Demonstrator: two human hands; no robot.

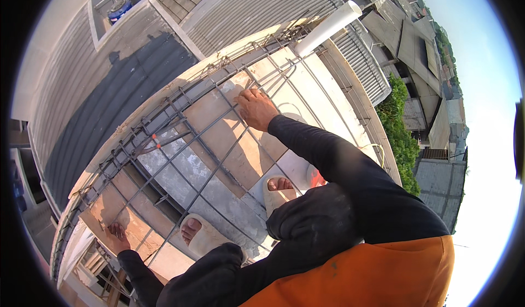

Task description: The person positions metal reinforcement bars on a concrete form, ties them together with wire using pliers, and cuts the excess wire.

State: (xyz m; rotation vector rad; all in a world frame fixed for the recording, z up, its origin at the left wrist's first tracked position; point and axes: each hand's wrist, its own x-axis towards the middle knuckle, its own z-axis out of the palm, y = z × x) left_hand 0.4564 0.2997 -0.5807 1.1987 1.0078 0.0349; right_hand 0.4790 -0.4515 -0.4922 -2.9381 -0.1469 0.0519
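Note:
My right hand (255,108) reaches forward with its fingers bent down over a bar of the rebar grid (212,171), just above a tan plywood panel (210,115). Low on the left, my left hand (117,238) lies on another plywood panel (141,229) near its outer edge, with its fingers stretched out. The grid of thin steel bars spans the panels and a grey, cement-stained board (178,165). My feet, in pale sandals (210,240), are set among the bars.
A dark tool with orange bands (155,140) lies by the bars at the left edge. A white pipe (328,29) stands upright at the far corner. Rebar beams and a formwork rim (367,125) border the deck. Corrugated roofs (262,12) and a green tree (396,137) lie beyond.

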